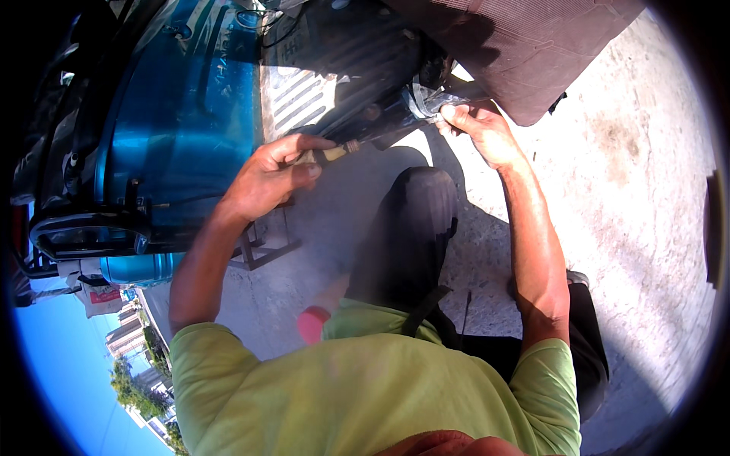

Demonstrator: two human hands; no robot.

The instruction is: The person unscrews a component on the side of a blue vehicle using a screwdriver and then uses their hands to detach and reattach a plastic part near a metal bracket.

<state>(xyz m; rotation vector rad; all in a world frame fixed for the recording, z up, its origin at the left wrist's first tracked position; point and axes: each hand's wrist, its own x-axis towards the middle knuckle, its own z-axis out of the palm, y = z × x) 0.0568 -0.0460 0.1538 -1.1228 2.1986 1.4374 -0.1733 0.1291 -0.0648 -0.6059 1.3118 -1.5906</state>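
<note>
My left hand (268, 176) is closed around the pale yellowish handle of what looks like a screwdriver (333, 153). Its thin shaft points up and to the right, toward a clear and silvery fitting (423, 103) low on a blue vehicle. On the other side, my right hand (487, 135) pinches the right end of that fitting between thumb and fingers. Glare and shadow blur the spot where the shaft meets it, so I cannot tell whether the tip touches.
The vehicle's glossy blue body (179, 114) and black tubular bar (91, 224) stand at the left, beside a ribbed footboard (300, 99). A brown cover (532, 53) hangs above my right hand. My bent knee (422, 205) rises between my arms over concrete ground (631, 228).
</note>
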